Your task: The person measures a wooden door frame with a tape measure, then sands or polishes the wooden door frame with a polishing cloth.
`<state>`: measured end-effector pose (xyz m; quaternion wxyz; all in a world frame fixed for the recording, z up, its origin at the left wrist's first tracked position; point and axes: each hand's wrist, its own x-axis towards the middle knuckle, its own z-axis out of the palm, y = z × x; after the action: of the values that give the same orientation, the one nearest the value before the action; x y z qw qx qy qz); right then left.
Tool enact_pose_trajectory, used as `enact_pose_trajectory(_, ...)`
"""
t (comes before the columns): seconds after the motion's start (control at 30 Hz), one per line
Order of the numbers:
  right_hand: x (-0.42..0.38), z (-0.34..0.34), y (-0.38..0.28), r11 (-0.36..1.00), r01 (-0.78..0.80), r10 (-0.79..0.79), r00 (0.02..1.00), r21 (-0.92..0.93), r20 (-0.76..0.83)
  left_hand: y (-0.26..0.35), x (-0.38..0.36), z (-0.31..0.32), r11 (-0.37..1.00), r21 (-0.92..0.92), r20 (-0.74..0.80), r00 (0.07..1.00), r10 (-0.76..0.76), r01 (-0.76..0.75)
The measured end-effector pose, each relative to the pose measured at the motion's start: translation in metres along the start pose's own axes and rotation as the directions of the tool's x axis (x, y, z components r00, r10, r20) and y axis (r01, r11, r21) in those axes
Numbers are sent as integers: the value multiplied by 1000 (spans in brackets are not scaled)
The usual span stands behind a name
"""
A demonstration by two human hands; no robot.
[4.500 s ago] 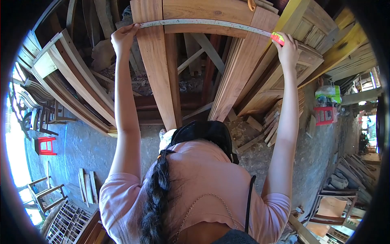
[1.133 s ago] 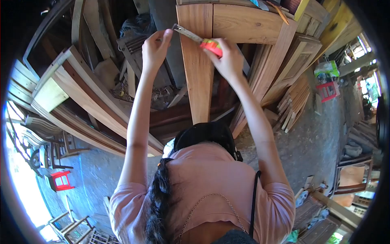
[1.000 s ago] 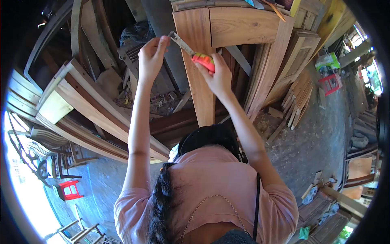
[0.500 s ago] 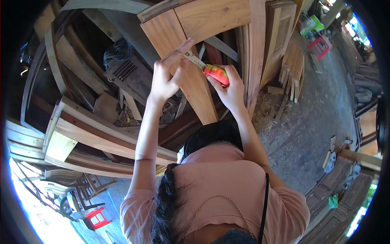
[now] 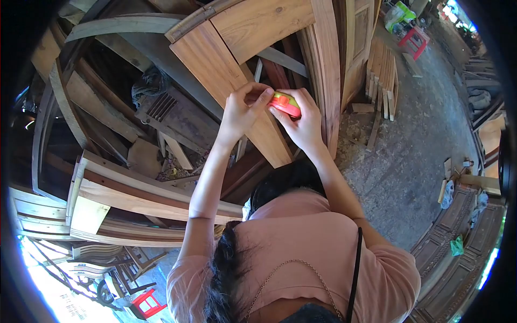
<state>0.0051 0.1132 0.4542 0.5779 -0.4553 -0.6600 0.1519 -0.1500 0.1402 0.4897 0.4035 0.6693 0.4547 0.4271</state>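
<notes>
A red and yellow-green tape measure point(image 5: 285, 104) is gripped by my right hand point(image 5: 304, 121), whose fingers wrap its case. My left hand point(image 5: 241, 112) is closed in a pinch, thumb and fingers together at the left end of the case. No length of blade shows between the two hands; what lies inside the pinch is hidden. Behind and below both hands is a brown wooden frame, with a wide plank point(image 5: 215, 64) slanting down to the right and a curved top board point(image 5: 264, 27) joined to it.
Long boards point(image 5: 327, 70) stand upright to the right of the frame. Curved wooden pieces point(image 5: 145, 185) are stacked at left. Cut slats point(image 5: 381, 81) lean near a red stool point(image 5: 413, 43) on the concrete floor point(image 5: 398, 156). Another red stool point(image 5: 148, 304) is at lower left.
My left hand has come down and right to the tape measure, its straight fingers now curled into a pinch. The blade that showed between the hands is out of sight. The view has shifted slightly.
</notes>
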Motion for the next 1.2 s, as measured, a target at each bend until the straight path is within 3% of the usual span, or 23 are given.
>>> enact_pose_trajectory(0.17, -2, 2, -3, 999, -16, 15, 1000, -36, -7, -4, 14, -13, 990, -78, 117, 987, -108, 117)
enact_pose_trajectory(0.23, 0, 2, -3, 999, -40, 40, 999, -35, 0, 6, 25, -27, 994, -1, 240, 965, -109, 112)
enact_pose_trajectory(0.3, 3, 4, 1, 997, -14, 11, 999, -73, -37, 23, 40, -48, 993, 96, 207, 974, -88, 70)
enact_pose_trajectory(0.37, 3, 5, 4, 998, -43, 40, 998, -49, -48, 47, 55, -67, 995, 69, 129, 990, 61, -70)
enact_pose_trajectory(0.4, 5, 5, 6, 997, -69, 67, 996, -27, -54, 56, 64, -71, 995, 70, 130, 990, 62, -71)
enact_pose_trajectory(0.47, 11, 8, 7, 998, -47, 44, 996, -45, -79, 66, 80, -76, 883, 438, 142, 983, 119, -170)
enact_pose_trajectory(0.63, 38, 20, 14, 995, -26, 11, 989, -96, -148, 64, 119, -84, 808, 513, 98, 955, 280, -289)
enact_pose_trajectory(0.73, 47, 24, 19, 989, -51, 31, 990, -141, -140, 70, 134, -98, 650, 699, -86, 867, 491, -298)
enact_pose_trajectory(0.83, 42, 34, 32, 987, -88, 73, 991, -132, -114, 64, 149, -112, 571, 800, -105, 894, 435, -184)
enact_pose_trajectory(0.93, 39, 44, 42, 986, -114, 101, 989, -119, -104, 55, 153, -112, 525, 832, -86, 892, 443, -180)
enact_pose_trajectory(1.2, 36, 67, 62, 987, -155, 152, 986, -45, -63, 54, 148, -112, 557, 808, -55, 915, 399, -195)
